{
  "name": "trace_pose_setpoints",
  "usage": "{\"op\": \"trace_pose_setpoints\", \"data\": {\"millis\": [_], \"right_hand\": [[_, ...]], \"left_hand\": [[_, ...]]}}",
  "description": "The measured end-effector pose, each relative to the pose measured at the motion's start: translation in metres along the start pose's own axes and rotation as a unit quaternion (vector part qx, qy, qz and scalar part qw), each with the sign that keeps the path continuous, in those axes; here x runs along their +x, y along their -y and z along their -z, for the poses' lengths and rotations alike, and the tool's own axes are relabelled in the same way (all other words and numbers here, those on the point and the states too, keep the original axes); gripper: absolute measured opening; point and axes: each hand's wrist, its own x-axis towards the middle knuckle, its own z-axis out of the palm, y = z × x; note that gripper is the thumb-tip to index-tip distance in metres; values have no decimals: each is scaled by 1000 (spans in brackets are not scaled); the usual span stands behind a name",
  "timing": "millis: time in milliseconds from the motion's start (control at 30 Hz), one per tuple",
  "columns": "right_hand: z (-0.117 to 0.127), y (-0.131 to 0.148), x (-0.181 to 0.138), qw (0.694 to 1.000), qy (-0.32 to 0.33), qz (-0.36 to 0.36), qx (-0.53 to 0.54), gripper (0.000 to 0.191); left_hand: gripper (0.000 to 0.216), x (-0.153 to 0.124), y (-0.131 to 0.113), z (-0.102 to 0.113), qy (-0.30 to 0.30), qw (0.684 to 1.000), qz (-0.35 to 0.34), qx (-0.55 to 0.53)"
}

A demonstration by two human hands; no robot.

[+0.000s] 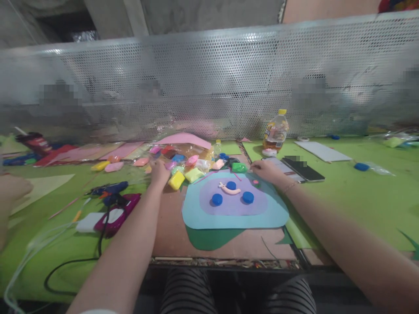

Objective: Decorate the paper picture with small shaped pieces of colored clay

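My left hand [159, 171] reaches in among soft, brightly coloured clay packets, beside a yellow packet [176, 180]; its fingertips are partly hidden. At the upper right edge of a light blue paper sheet [196, 218] rests my right hand [266, 169], its fingers loosely stretched to the left, close to a green packet [238, 167]. I see nothing held in it. A purple paper shape [234, 209] lies on the blue sheet. On it are blue round caps [248, 197] and a curved, pale clay figure [230, 189].
A glue gun [109, 188], cables and a magenta device [122, 216] lie to the left. Behind my right hand stand a bottle [275, 133] and a dark phone [303, 169]. Perforated metal panel [203, 74] closes the back. Another person's hand [15, 187] is at far left.
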Motion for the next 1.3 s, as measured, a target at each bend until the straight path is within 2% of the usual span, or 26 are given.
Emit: {"op": "trace_pose_setpoints", "data": {"millis": [233,567,833,1133,1300], "right_hand": [[1,1,0,1000,4,1,-6,20],[-1,-1,0,1000,-1,10,-12,21],[-3,-4,2,1000,-4,10,0,21],[-3,-4,2,1000,8,7,-4,20],[0,0,0,1000,7,8,-7,21]], "left_hand": [[35,1,1,-1,-21,999,14,-21],[36,1,-3,-3,-9,996,61,-63],[59,1,-3,-2,12,997,46,-57],[63,-1,-7,4,18,997,59,-48],[61,-2,-8,5,-9,998,42,-41]]}}
